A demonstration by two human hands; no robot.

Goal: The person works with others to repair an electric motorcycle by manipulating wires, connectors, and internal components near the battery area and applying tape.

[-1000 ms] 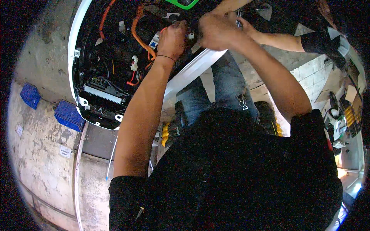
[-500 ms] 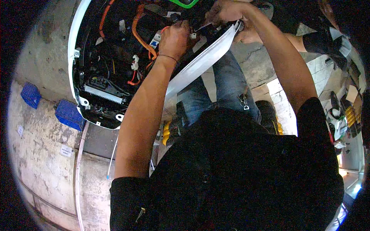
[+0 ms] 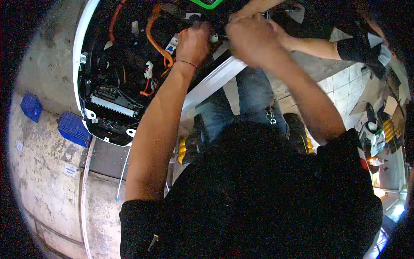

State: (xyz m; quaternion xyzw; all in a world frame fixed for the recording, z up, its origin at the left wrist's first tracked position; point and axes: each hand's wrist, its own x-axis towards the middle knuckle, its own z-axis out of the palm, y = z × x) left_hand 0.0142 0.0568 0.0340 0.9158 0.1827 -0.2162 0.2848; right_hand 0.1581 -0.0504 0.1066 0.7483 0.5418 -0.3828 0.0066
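At far left, two blue bins (image 3: 31,106) stand by a stained wall (image 3: 47,172). A notice (image 3: 70,169) is fixed to the wall below them. The housing (image 3: 78,54), white-rimmed and dark inside, occupies the upper left to upper middle of the frame. Within it, a white strip (image 3: 112,106) lies tilted at lower left; above it runs an orange cable (image 3: 113,26). Further right are a white connector (image 3: 148,70) and an orange hose (image 3: 154,39). A white-and-blue block (image 3: 171,45) sits just beside the left hand (image 3: 192,45), upper middle. That hand reaches into the housing; its fingers are turned away, and I cannot tell their spread or hold. A green loop (image 3: 209,4) crosses the top edge. The right hand (image 3: 250,39), motion-blurred, is above the upper end of the housing's diagonal rim; the state of its fingers cannot be told. Just right, partly hidden behind it, is a co-worker's hand (image 3: 282,35), with a dark sleeve (image 3: 350,49) farther right. White tiles (image 3: 350,84) show below the sleeve.
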